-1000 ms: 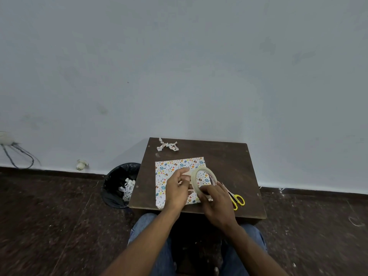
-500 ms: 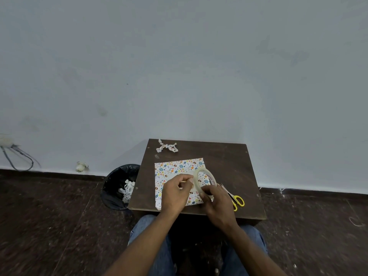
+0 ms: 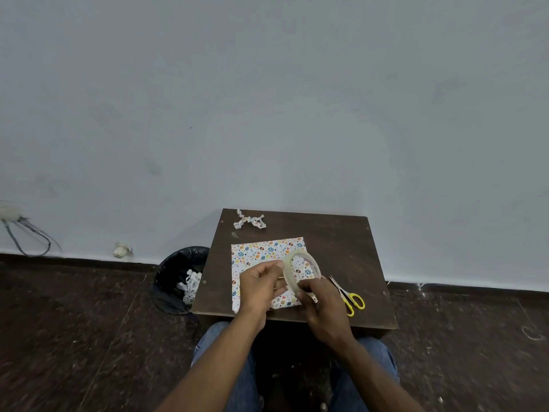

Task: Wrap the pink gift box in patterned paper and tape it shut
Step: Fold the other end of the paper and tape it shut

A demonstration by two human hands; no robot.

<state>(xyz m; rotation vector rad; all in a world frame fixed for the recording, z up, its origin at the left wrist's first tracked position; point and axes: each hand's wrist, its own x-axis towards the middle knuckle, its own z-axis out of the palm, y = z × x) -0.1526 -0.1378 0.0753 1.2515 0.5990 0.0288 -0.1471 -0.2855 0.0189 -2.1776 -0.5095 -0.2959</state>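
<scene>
The box [image 3: 267, 254] lies on the desk [image 3: 341, 251]. Scissors [image 3: 349, 295] lie right of it, a paper scrap [image 3: 249, 222] behind, a bin [image 3: 178, 281] left of the desk.

The worktop [image 3: 335, 248] is seen in dark brown. The wrapped box [image 3: 261, 254] is covered in white paper dotted with blue, orange and yellow motifs. The tape roll [image 3: 289, 276] is translucent beige. Near the right edge, the scissors [image 3: 350, 298] are fitted with yellow handles.
</scene>
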